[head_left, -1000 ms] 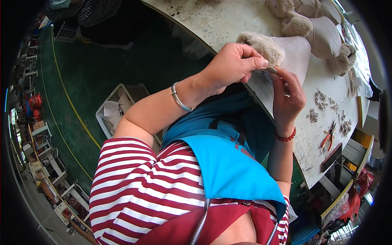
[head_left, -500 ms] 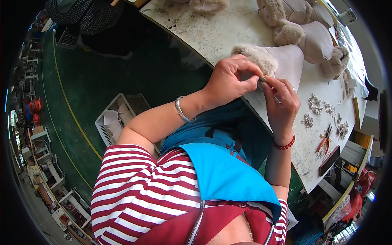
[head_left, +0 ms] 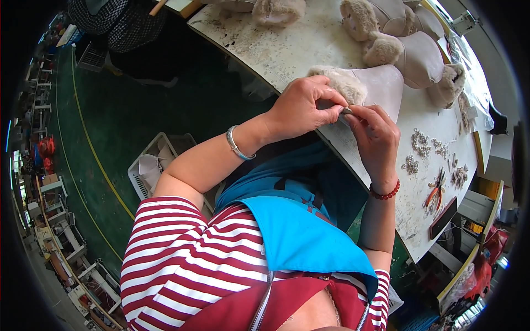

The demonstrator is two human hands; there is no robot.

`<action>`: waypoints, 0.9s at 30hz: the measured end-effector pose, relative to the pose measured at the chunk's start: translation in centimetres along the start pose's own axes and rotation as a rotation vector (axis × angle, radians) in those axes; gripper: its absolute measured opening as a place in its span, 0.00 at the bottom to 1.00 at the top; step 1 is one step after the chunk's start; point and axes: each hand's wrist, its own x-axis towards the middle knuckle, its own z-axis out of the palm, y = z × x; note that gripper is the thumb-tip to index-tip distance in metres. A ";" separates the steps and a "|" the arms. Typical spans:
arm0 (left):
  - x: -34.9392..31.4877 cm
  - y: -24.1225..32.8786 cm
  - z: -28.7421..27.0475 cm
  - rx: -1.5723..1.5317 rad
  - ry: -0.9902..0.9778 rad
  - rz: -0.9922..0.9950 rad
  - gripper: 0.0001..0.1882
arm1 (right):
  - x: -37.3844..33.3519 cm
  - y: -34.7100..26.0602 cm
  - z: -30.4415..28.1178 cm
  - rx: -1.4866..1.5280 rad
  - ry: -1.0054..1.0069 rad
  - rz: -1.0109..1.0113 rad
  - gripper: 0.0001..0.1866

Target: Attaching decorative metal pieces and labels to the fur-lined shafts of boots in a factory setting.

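Small piece (head_left: 346, 110): greyish, mostly hidden by fingertips; held near the table (head_left: 406, 209) edge, just below the fur cuff in view.
Left hand (head_left: 305, 107): thumb and forefinger pinching the small piece.
Right hand (head_left: 378, 135): pinching it from the other side, thumb against forefinger.
Boot (head_left: 381, 85): pale pinkish-grey, lying on the table, beige fur cuff (head_left: 345, 84) partly covered by the left hand.
Since a second ago: pinch kept; more shown of the fur-trimmed piece (head_left: 279, 12) up top.
Right of the hands: silvery fittings (head_left: 421, 143) in heaps, orange-handled pliers (head_left: 435, 196).
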 end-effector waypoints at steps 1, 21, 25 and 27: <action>0.0 0.0 0.0 -0.023 -0.004 -0.044 0.06 | 0.1 -0.1 -0.1 0.001 0.001 -0.001 0.07; 0.1 0.0 0.3 0.103 0.112 -0.104 0.06 | 1.4 1.5 -0.4 -0.315 0.007 -0.530 0.16; -0.6 -0.1 0.8 -0.007 0.136 -0.219 0.05 | 0.1 2.0 0.4 -0.421 0.074 -0.525 0.16; -0.6 0.1 0.7 0.030 0.097 -0.161 0.06 | 0.4 2.4 0.5 -0.392 0.122 -0.480 0.17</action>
